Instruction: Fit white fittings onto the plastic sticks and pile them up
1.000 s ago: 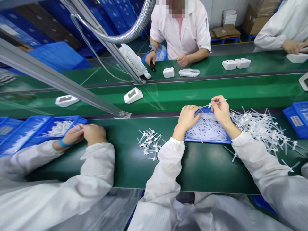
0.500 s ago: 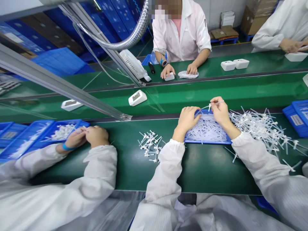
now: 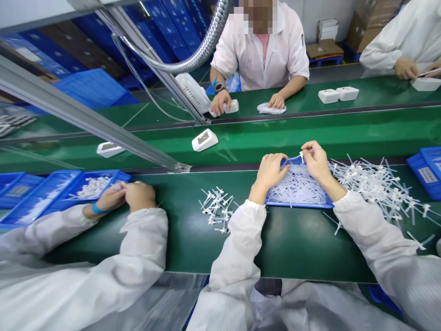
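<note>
Lowered toward the blue tray's (image 3: 299, 204) far edge, right hand (image 3: 317, 161) fingers pinch a white tube (image 3: 308, 151).

Green conveyor line with co-workers, white housings, blue bins.

On the middle belt (image 3: 310, 133), a white device (image 3: 204, 139) lying tilted, a second one (image 3: 109, 149) further left behind the slanted aluminium rail (image 3: 86, 122); across the far bench, a person in a white coat (image 3: 263, 46) touching a small white box (image 3: 230, 106) and a plastic bag (image 3: 271, 108); two white housings (image 3: 338, 94) side by side to the right; corrugated hose (image 3: 193, 55) overhead; co-worker's sleeve (image 3: 138, 248) at left beside blue bins (image 3: 51, 193).
</note>
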Tool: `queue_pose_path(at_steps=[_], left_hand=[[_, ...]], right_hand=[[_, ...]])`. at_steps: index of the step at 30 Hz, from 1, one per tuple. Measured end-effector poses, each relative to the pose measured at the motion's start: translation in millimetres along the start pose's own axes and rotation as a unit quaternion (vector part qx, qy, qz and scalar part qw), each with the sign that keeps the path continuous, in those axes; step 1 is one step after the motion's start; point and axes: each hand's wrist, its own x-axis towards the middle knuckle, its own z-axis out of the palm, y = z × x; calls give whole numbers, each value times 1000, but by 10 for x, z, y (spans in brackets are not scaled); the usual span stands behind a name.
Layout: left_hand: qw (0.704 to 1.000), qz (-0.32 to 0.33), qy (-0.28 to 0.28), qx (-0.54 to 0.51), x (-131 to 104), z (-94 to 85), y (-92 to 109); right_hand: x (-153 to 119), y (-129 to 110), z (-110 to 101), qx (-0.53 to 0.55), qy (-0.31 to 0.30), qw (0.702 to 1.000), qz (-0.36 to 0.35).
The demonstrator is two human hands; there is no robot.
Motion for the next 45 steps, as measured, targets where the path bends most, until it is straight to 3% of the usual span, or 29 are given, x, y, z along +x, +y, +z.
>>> queue_pose_path(at_steps=[4, 14, 26, 45], left_hand=[[1000, -2, -5, -3, 1, -3, 1], [1000, 8, -2, -16, -3, -10, 2], [1000, -12, -1, -5, 5, -11, 8], [999, 3, -27, 18, 11, -10, -13]], right_hand=[[-7, -26, 1, -5, 22, 1000, 20], [-11, -31, -7, -35, 0, 999, 2], [-16, -1, -9, -16, 31, 999, -36], [-28, -66, -9, -14, 27, 999, -16]])
